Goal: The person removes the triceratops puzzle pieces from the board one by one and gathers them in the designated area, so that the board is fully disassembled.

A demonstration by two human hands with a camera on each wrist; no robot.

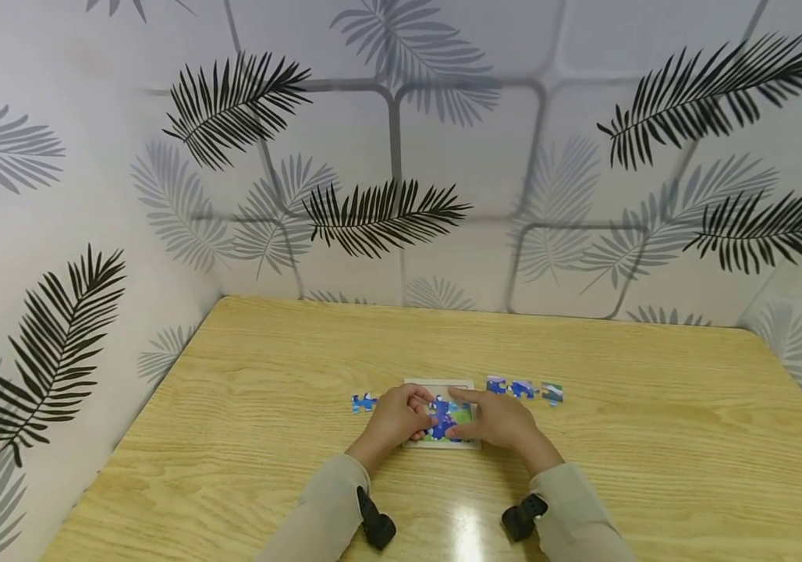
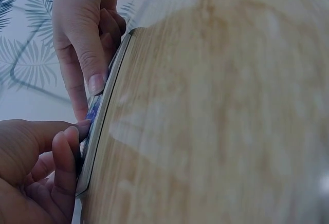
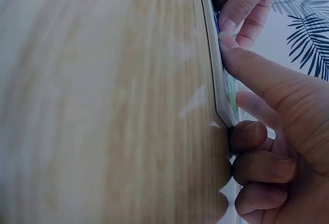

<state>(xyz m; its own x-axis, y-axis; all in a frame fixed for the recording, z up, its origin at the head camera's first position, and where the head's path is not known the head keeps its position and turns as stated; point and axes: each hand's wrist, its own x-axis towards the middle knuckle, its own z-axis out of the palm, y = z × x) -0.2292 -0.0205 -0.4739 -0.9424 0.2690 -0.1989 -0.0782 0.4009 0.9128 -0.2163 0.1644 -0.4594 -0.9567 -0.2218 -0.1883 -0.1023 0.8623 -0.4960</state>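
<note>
Head view: pale leaf-print wall (image 1: pixel 457 156) behind; wood-grain bench (image 1: pixel 232 484) below, running to the wall's foot. Two sleeved forearms reach in from the near side, a black strap-on device (image 1: pixel 377 527) at the left cuff, another (image 1: pixel 520 519) at the right.

Left grip (image 1: pixel 395 412): fingers bent inward, thumb tip against the puzzle's blue section; whether it pinches a piece cannot be told. Right grip (image 1: pixel 506 420): thumb and index spread apart over the puzzle, remaining fingers folded, nothing seen held.

Shallow jigsaw tray (image 1: pixel 443 446) lies flat on the bench between the two, pale rim showing, partly filled. Three loose pieces (image 1: pixel 523 389) sit in a row just right of it; one blue loose piece (image 1: pixel 363 402) to its left, near the left knuckles.

Key relation: blue section (image 1: pixel 441 414) lies in the tray, right of the left fingertips and left of the right palm. Its long axis appears to run near-to-far, across the gap. Left grip judged marginally nearer; seams too small to resolve.
</note>
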